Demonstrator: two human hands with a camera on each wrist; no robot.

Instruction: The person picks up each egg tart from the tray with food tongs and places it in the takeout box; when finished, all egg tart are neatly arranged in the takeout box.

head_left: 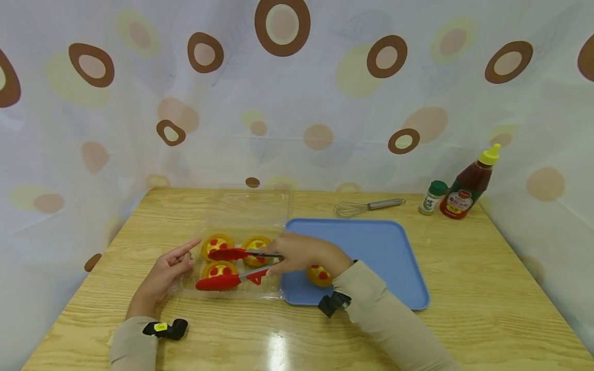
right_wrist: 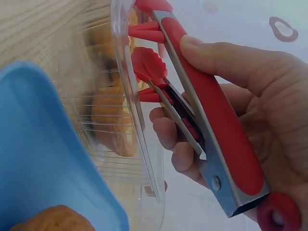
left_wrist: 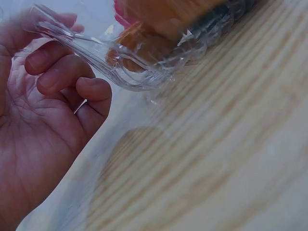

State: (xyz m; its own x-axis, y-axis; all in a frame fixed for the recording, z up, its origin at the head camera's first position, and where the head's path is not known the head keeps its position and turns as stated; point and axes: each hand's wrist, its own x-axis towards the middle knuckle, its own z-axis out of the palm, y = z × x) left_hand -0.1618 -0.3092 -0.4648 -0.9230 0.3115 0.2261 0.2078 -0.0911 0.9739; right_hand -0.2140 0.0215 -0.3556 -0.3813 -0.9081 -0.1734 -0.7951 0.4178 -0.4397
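Observation:
My right hand [head_left: 297, 252] grips red-and-steel tongs [right_wrist: 211, 110], their arms spread apart. The red tips reach over a clear plastic box [head_left: 274, 291], around the front-left mini pizza [head_left: 219, 270]. Two more mini pizzas stand behind it in the box, one at the back left [head_left: 216, 241] and another at the back right [head_left: 256, 244]. At the box's left edge, my left hand [head_left: 162, 273] holds the rim, index finger stretched along it and the other fingers curled. A mini pizza [head_left: 319, 276] sits on the blue tray [head_left: 371, 252], partly hidden by my right wrist.
The box's clear lid [head_left: 250, 206] lies folded back behind it. A whisk [head_left: 371, 206] lies behind the tray. Further right stand a green-capped seasoning jar [head_left: 431, 198] and a ketchup bottle [head_left: 468, 185] with a yellow nozzle. A patterned cloth [head_left: 297, 154] hangs behind the wooden table [head_left: 232, 335].

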